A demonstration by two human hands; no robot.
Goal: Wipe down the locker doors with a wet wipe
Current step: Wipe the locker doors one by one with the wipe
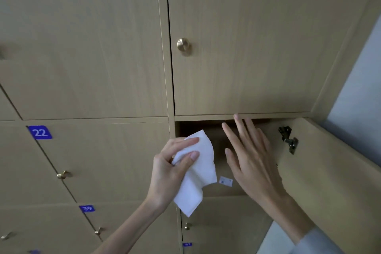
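Left hand (169,173): pinches a white wet wipe (199,173) — cloth hanging loose.
Right hand (250,163): fingers spread flat, holding nothing, before the open locker (206,128).
Door (329,181): swung right — hinge (288,139) showing.

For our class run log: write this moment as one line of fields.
left hand: pinches wipe | right hand: open, fingers straight | locker door: swung open, hinge showing | wiping: wipe not on door

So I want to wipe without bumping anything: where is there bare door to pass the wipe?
Bare: the door right of its knob, and door 22 between label and left hand. Crowded: the open locker, both hands, the hinge.
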